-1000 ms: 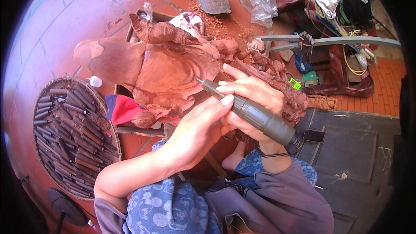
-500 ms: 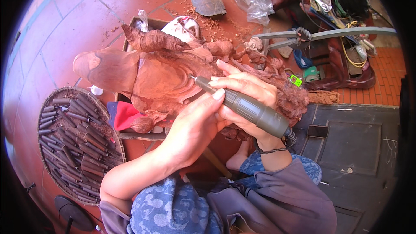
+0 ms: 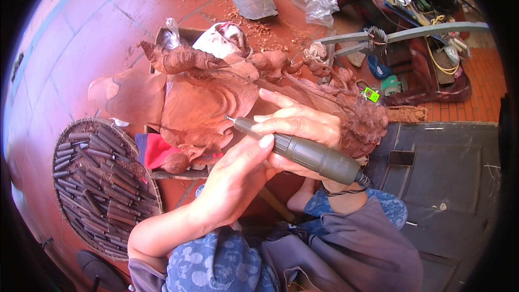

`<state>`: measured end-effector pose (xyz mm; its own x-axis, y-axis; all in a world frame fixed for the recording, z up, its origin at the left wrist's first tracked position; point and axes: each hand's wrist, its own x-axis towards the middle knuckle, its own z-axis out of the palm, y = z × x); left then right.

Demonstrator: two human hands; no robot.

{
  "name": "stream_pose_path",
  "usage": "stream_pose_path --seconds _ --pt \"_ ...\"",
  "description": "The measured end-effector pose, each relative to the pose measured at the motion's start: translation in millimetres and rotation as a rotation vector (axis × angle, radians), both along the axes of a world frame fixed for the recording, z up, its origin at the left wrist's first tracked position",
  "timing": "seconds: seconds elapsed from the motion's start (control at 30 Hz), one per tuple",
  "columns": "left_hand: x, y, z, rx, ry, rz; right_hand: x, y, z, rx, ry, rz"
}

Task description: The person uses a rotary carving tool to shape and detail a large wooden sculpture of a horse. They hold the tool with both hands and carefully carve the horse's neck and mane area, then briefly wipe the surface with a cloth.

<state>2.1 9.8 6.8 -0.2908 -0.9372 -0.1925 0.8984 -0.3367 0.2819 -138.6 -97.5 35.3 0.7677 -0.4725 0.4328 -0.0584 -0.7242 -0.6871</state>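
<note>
In front of me lies a reddish-brown wood carving [image 3: 197, 100], with a smooth rounded end at the left and curved ridges around its middle. My right hand [image 3: 311, 124] is wrapped around a dark green rotary carving tool [image 3: 316, 157], whose cord leaves the rear end near my wrist. The tool's thin metal bit [image 3: 231, 118] points left at the carving beside the curved ridges; I cannot tell if it touches. Closed beneath the front of the tool, my left hand [image 3: 235, 176] presses its thumb against the barrel. Most of its fingers are hidden.
A round basket [image 3: 158, 189] of dark-handled carving tools stands at the left. Red cloth [image 3: 157, 150] lies under the carving's near side. At the right are a dark panel [image 3: 448, 184] with a phone [image 3: 401, 158] on it, and a grey metal clamp [image 3: 421, 33].
The bit has moved from the curved ridges toward the carving's near side, both hands going with the tool. The whole view has shifted slightly.
</note>
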Motion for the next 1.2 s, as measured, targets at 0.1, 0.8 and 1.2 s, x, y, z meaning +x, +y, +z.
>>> stream_pose_path --seconds 0.1,0.8,1.2 --pt "-0.3 -1.7 3.4 0.004 -0.022 -0.017 -0.6 0.5 3.4 0.019 -0.019 -0.017" --pt "1.4 -18.1 1.5 -0.029 0.061 0.131 18.7 -2.8 -1.4 -0.110 0.040 -0.192" --pt "-1.8 -16.3 -3.6 -0.113 0.081 0.051 7.7 1.7 14.0 -0.084 0.107 -0.193"
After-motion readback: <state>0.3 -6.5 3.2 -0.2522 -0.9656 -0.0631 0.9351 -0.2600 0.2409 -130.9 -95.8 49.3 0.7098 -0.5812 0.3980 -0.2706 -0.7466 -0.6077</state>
